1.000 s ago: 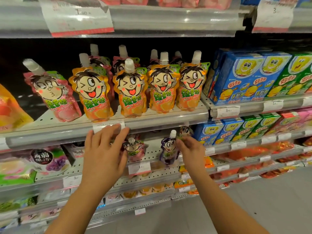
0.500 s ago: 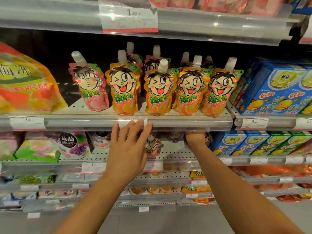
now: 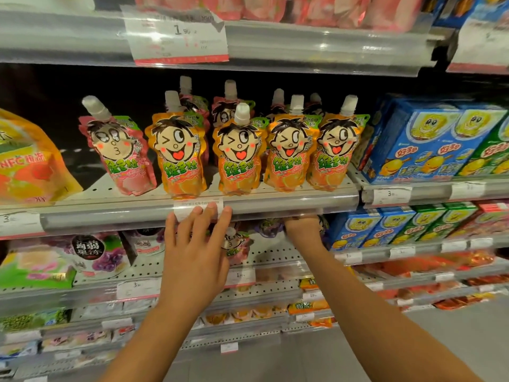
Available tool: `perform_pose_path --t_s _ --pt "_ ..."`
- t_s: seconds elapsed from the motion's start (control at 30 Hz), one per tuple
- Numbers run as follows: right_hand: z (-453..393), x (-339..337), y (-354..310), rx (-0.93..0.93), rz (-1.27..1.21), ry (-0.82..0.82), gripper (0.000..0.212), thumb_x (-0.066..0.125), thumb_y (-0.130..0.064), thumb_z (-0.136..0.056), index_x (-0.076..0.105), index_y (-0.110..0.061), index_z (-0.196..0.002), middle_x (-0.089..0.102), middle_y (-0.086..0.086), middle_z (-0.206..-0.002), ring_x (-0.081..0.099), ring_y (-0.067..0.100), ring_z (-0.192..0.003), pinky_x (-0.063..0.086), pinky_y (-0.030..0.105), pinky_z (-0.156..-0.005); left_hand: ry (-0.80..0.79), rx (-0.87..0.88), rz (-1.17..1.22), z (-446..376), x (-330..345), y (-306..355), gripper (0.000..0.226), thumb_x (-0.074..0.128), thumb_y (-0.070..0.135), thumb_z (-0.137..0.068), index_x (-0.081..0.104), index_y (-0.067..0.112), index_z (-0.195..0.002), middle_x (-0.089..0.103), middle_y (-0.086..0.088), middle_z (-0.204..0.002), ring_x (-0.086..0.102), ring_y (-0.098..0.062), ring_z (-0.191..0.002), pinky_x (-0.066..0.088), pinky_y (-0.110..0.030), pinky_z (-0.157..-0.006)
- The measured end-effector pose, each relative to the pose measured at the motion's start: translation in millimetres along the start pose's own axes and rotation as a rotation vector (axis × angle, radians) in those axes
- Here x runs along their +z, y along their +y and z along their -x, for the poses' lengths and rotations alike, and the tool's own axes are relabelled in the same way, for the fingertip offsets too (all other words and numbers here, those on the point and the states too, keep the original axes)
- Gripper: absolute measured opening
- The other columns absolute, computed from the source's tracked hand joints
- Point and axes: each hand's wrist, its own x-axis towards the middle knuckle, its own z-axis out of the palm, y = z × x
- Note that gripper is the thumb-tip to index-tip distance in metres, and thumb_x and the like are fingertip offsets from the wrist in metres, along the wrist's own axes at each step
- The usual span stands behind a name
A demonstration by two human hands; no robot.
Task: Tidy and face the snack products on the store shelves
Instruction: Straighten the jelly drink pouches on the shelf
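Note:
Several orange cartoon-face jelly pouches (image 3: 239, 155) with white caps stand in a front row on the middle shelf (image 3: 275, 202), with a pink pouch (image 3: 121, 153) leaning at their left and more pouches behind. My left hand (image 3: 195, 252) has straight fingers whose tips touch the price label (image 3: 198, 209) on the shelf's front rail. My right hand (image 3: 303, 230) reaches under that shelf into the one below; its fingers are hidden by the rail. A purple pouch (image 3: 268, 226) shows just left of it, and another pouch (image 3: 234, 245) stands behind my left hand.
Blue and green snack boxes (image 3: 429, 144) fill the shelves at the right. A large orange bag (image 3: 27, 164) lies at the left. Grape jelly packs (image 3: 93, 253) sit lower left. Pink packs (image 3: 303, 9) line the top shelf. Grey floor (image 3: 454, 334) lies at the lower right.
My right hand, which held a purple pouch in front of the lower shelf, has gone in under the middle shelf's rail. My left hand stays at the price label.

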Motion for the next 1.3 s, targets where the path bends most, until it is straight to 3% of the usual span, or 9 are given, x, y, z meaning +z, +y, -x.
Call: perform_pose_path --t_s 0.1,0.2,0.3,0.4,0.57,0.77,1.0,1.2,1.3 --pt "41.9 -8.8 17.0 -0.276 0.044 0.134 0.014 0.063 -0.011 -0.094 0.067 -0.007 -0.106 0.067 0.003 -0.083 0.060 0.017 -0.069 0.047 0.031 -0.067 0.010 -0.001 0.009 0.1 -0.1 0.1 0.084 0.075 0.027 -0.078 0.042 0.017 -0.156 0.047 -0.014 -0.151 0.040 -0.041 -0.140 0.021 -0.066 -0.119" --pt "74.4 -25.9 43.9 -0.470 0.090 0.230 0.031 0.062 -0.003 -0.093 0.067 -0.017 -0.120 0.071 -0.007 -0.106 0.069 0.011 -0.083 0.057 0.029 -0.070 0.018 -0.007 0.010 0.7 1.1 0.8 0.085 0.074 0.027 -0.079 0.041 0.017 -0.156 0.046 -0.015 -0.151 0.040 -0.041 -0.140 0.021 -0.066 -0.119" --pt "76.8 -40.6 46.7 -0.578 0.230 0.383 0.041 0.066 0.002 -0.088 0.065 -0.012 -0.127 0.064 0.002 -0.130 0.066 0.016 -0.084 0.055 0.030 -0.064 0.032 0.002 0.004 1.2 4.2 -0.7 0.081 0.071 0.027 -0.081 0.041 0.017 -0.156 0.046 -0.015 -0.151 0.040 -0.042 -0.140 0.021 -0.067 -0.118" --pt "57.1 -52.0 41.4 -0.453 0.357 0.384 0.049 0.069 -0.009 -0.089 0.055 -0.010 -0.136 0.054 0.008 -0.140 0.063 0.024 -0.089 0.053 0.036 -0.062 0.045 0.006 0.001 2.2 8.7 -0.6 0.074 0.058 0.029 -0.085 0.042 0.016 -0.155 0.046 -0.017 -0.151 0.040 -0.044 -0.139 0.020 -0.068 -0.118" --pt "25.3 -55.9 45.7 -0.228 0.349 0.206 0.024 0.065 -0.024 -0.097 0.065 -0.016 -0.120 0.072 0.007 -0.103 0.068 0.031 -0.089 0.047 0.036 -0.064 0.016 -0.001 0.026 1.9 8.8 -0.6 0.071 0.046 0.035 -0.087 0.042 0.016 -0.155 0.047 -0.017 -0.149 0.040 -0.045 -0.138 0.020 -0.068 -0.118" --pt "12.1 -58.1 57.8 -0.265 0.342 0.235 0.009 0.066 -0.008 -0.091 0.073 -0.008 -0.097 0.074 0.013 -0.081 0.066 0.035 -0.072 0.042 0.033 -0.057 0.017 0.025 0.015 0.2 4.9 -3.5 0.080 0.068 0.026 -0.081 0.041 0.017 -0.156 0.048 -0.016 -0.149 0.043 -0.043 -0.137 0.024 -0.068 -0.116" --pt "22.4 -39.6 56.2 -0.306 0.130 0.071 0.017 0.062 -0.016 -0.100 0.069 -0.015 -0.085 0.071 -0.007 -0.070 0.066 0.003 -0.064 0.054 0.030 -0.059 -0.008 0.010 -0.004 0.2 5.0 -3.0 0.088 0.075 0.026 -0.077 0.040 0.019 -0.157 0.046 -0.013 -0.152 0.041 -0.041 -0.140 0.022 -0.066 -0.119" --pt "21.5 -19.7 35.3 -0.382 0.264 0.029 0.015 0.061 -0.017 -0.101 0.069 -0.010 -0.090 0.071 0.006 -0.070 0.061 0.018 -0.059 0.042 0.033 -0.055 -0.009 0.000 -0.003 1.3 6.7 -2.1 0.086 0.074 0.027 -0.078 0.040 0.019 -0.157 0.046 -0.013 -0.152 0.040 -0.040 -0.141 0.021 -0.066 -0.119" --pt "18.0 -20.5 40.1 -0.381 0.238 -0.011 0.018 0.059 -0.018 -0.102 0.066 -0.007 -0.089 0.072 0.011 -0.075 0.067 0.026 -0.067 0.054 0.043 -0.061 -0.017 -0.005 -0.005 1.4 7.9 -1.6 0.083 0.069 0.028 -0.080 0.039 0.019 -0.157 0.046 -0.014 -0.152 0.040 -0.040 -0.141 0.022 -0.066 -0.119"
